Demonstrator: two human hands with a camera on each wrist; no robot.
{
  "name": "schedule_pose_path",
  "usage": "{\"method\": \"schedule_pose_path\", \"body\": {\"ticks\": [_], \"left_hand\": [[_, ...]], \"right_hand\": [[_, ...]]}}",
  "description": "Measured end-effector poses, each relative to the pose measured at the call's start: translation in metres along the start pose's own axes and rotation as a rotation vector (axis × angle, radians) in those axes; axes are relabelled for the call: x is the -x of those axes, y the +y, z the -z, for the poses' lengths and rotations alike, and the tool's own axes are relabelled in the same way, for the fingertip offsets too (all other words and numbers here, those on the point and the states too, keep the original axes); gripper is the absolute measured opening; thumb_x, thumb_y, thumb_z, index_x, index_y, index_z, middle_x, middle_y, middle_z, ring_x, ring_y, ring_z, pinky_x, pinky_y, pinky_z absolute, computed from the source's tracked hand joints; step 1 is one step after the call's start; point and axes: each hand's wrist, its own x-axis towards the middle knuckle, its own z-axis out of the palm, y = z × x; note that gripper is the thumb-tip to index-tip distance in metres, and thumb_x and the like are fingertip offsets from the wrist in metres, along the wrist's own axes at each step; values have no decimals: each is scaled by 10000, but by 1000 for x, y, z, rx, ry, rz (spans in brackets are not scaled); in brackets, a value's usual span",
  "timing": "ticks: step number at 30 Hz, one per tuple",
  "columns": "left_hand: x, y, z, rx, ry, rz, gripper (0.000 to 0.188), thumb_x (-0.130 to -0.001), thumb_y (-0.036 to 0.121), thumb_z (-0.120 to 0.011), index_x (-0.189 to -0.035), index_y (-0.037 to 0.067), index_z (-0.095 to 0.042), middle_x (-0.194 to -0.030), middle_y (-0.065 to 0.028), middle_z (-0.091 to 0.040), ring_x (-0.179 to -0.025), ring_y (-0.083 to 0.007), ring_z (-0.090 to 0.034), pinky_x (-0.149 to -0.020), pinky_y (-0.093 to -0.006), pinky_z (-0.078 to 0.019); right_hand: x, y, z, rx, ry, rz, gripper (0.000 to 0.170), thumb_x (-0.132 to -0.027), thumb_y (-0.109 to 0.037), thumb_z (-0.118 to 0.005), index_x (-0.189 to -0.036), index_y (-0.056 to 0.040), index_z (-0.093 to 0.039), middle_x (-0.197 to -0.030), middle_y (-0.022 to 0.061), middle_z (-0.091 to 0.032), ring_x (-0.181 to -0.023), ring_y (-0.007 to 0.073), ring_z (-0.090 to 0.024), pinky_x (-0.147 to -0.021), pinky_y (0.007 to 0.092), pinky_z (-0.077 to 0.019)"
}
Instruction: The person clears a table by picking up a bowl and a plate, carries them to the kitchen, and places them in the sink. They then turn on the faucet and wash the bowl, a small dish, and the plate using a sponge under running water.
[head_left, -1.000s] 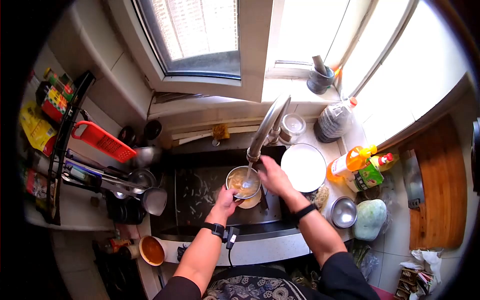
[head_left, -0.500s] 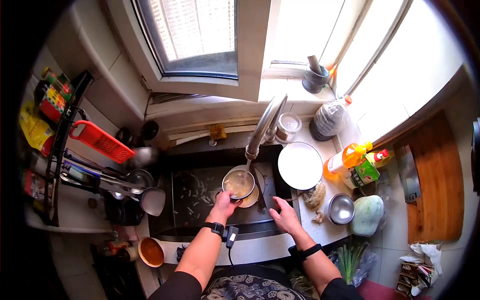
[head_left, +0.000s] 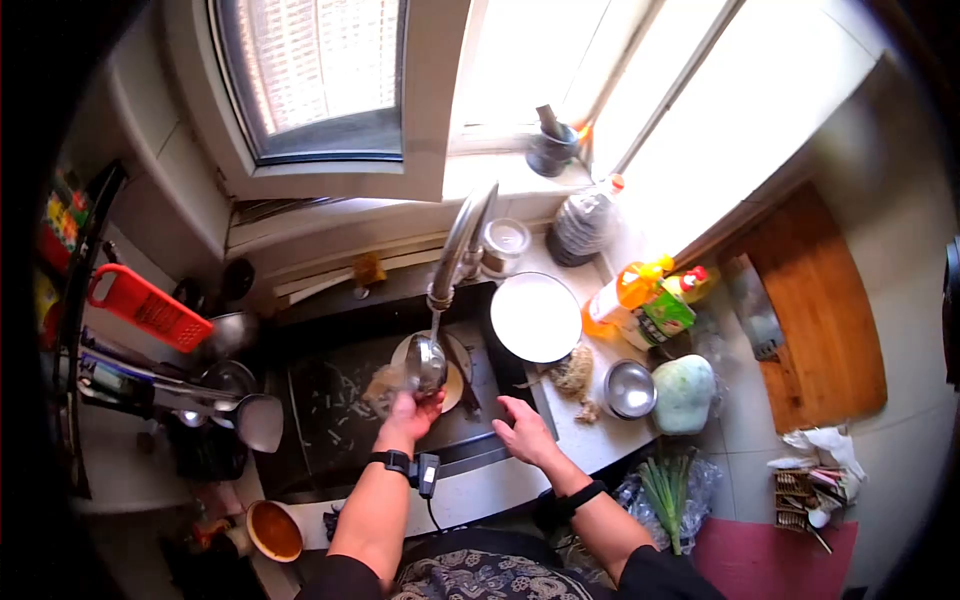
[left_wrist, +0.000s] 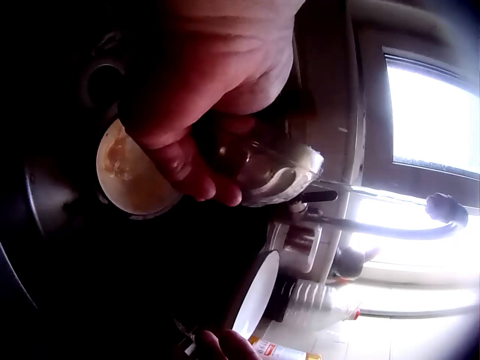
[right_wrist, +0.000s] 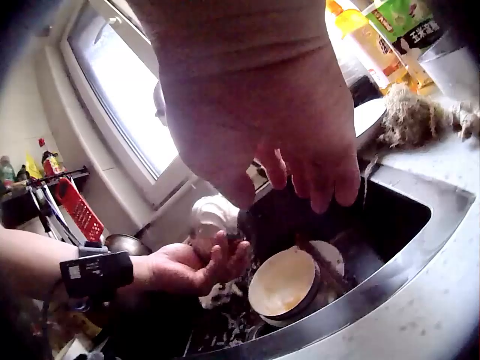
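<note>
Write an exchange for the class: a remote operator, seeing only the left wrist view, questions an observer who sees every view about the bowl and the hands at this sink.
Operator: The left hand blocks part of the metal bowl. What is happening on its hidden side?
Observer: The head view shows pale, cloudy liquid spilling from its left side.
Operator: Only fingers of the right hand show low in my picture. Is it holding anything?
Observer: No, the right wrist view shows it empty, fingers pointing downward.
</note>
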Motion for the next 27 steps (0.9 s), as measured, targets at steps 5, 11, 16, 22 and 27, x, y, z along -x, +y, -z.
{"method": "schedule_pose_path", "body": {"ticks": [5,11,16,22,27], "left_hand": [[1,-2,6,-135,-25,27,304,-899,174,-410,-1106,4,-553,-948,-166,-654,-823,-247,-660,-660,-356,-539],[15,-2,16,-233,60,-8,276,-808,34,-422,-1066,-17,-506,-923,-158,-649,-814,-274,-664,-675,-375,-526],[23,3,26,-266,58,-5,278,-798,53,-441,-1055,-18,-520,-914,-152,-652,-799,-272,-665,-673,-367,-526],[20,3,29,-291,70,26,242,-821,97,-474,-1035,18,-554,-870,-124,-661,-759,-240,-661,-648,-361,-514],[13,-6,27,-371,143,-36,353,-793,64,-507,-1141,124,-493,-976,-79,-605,-819,-235,-606,-733,-448,-474]], "right_hand": [[-6,27,38,244,275,-44,467,-795,-227,-640,-1194,-11,-529,-1200,201,-538,-1110,360,-524,-960,392,-425],[-43,64,62,597,392,-250,582,-777,-201,-663,-1295,-110,-414,-1298,207,-420,-1053,420,-541,-906,484,-457],[-46,56,58,499,210,-367,482,-744,-154,-638,-1183,-113,-444,-1173,220,-483,-1017,434,-555,-886,481,-467],[-28,44,67,90,364,-472,508,-702,-239,-640,-1167,-81,-510,-971,184,-638,-920,292,-618,-814,358,-489],[-14,9,57,-135,358,-424,514,-738,-181,-633,-1207,-24,-491,-976,122,-633,-867,204,-619,-763,310,-504]]}}
